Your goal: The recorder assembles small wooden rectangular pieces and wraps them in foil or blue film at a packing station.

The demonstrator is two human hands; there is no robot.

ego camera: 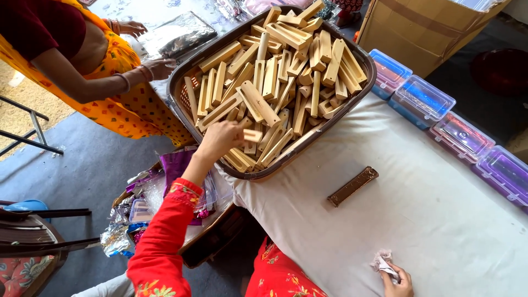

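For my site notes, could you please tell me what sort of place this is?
Probably a small craft packing workshop: a large dark tub heaped with pale wooden blocks, lidded clear plastic boxes lined along a white-clothed table, and a cardboard carton.

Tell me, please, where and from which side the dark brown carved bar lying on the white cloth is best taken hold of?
Grip the dark brown carved rectangular bar across its narrow width near the middle, coming straight down from above. It lies flat and alone on the white cloth, slanted, with both long edges free, so fingers can probably pinch them. The right hand, holding a crumpled cloth, is nearest.
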